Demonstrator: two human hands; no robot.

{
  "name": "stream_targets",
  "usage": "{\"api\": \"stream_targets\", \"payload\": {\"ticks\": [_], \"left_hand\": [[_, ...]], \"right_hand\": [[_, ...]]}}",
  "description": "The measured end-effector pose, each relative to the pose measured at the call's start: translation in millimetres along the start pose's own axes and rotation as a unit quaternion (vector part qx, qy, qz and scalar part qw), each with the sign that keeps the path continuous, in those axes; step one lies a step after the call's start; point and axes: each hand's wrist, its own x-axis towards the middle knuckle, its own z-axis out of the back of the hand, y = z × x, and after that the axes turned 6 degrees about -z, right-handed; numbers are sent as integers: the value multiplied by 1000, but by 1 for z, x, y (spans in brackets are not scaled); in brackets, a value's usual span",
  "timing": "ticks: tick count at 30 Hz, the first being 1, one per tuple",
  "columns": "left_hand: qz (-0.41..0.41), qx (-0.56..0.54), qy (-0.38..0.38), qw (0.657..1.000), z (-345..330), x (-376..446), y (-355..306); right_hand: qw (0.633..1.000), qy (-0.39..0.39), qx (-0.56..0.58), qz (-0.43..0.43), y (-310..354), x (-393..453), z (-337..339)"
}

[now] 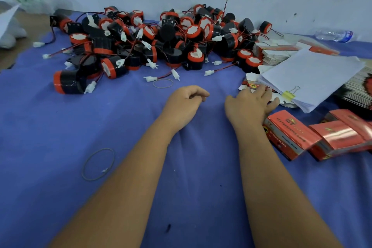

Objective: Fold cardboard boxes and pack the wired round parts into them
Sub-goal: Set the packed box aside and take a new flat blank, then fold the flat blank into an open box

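The pile of wired round parts (157, 40), black and red with white connectors on thin leads, lies heaped on the blue cloth (50, 127) against the pale wall. Just right of the pile sits a stack of flat unfolded boxes (273, 52), and a clipped sheaf of white paper (314, 74) lies partly over them. Near the pile's front edge the right hand (249, 104) reaches to a flat carton (254, 86) under the paper's corner, fingers extended and touching it. The left hand (184, 101) rests in front of the pile, fingers loosely curled, holding nothing. Folded red boxes (314, 135) lie to the right, well in front of the pile. One rubber band (163, 83) lies at the pile's front edge, and another (98, 164) well in front.
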Motion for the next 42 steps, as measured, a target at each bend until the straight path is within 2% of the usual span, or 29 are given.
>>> {"api": "stream_targets", "payload": {"ticks": [4,7,14,19,22,26,30,33,37,42], "left_hand": [[-4,13,6,1000,-1,1,-1],[-3,11,10,1000,-1,0,-1],[0,1,5,1000,-1,-2,-4],[-1,-2,3,1000,0,-2,-5],[3,-8,1,1000,0,-3,-6],[14,-4,2,1000,1,-3,-7],[11,0,4,1000,1,-4,-8],[13,3,6,1000,1,-3,-7],[13,8,11,1000,1,-3,-7],[15,8,1,1000,0,0,-4]], "right_hand": [[998,40,-41,-18,5,-5,0],[998,33,-58,-11,5,-6,0],[992,-103,-32,66,13,-14,3],[980,-133,-21,148,23,-19,-2],[986,-141,-15,83,12,-13,0],[995,-91,-6,-43,-18,3,6],[993,-81,16,-89,-28,15,13],[985,-157,61,-41,-31,21,15],[951,-253,137,110,-23,13,12],[897,-345,109,253,5,-8,9]]}}
